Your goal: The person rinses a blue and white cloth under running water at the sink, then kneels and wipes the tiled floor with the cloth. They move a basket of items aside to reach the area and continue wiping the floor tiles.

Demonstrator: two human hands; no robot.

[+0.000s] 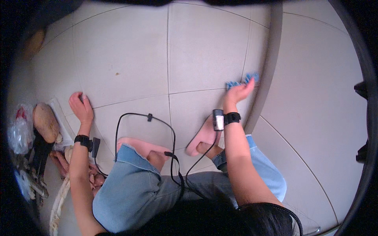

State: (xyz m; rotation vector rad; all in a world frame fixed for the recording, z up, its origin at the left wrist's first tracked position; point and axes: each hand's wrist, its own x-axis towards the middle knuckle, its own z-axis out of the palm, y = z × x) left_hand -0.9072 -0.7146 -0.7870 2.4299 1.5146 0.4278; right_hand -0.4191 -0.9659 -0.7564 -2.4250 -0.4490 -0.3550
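Observation:
My right hand (240, 93) grips a blue-and-white patterned cloth (233, 85) low over the tiled floor, beside a grey raised strip (273, 50). Part of the cloth sticks out on either side of the fingers. On the left, my left hand (81, 107) hangs over the floor tiles (130, 59) with fingers curled and the thumb apart, nothing visible in it. Whether its fingertips touch the floor cannot be told. A small brown speck (117, 73) lies on the tile ahead of both hands.
A brown, tuber-like object (45, 122) and a clear plastic bag (20, 132) lie left of my left hand. A pale rope-like length (59, 203) runs below them. Black cables (174, 132) loop between the wrists, above my pink slippers (144, 144).

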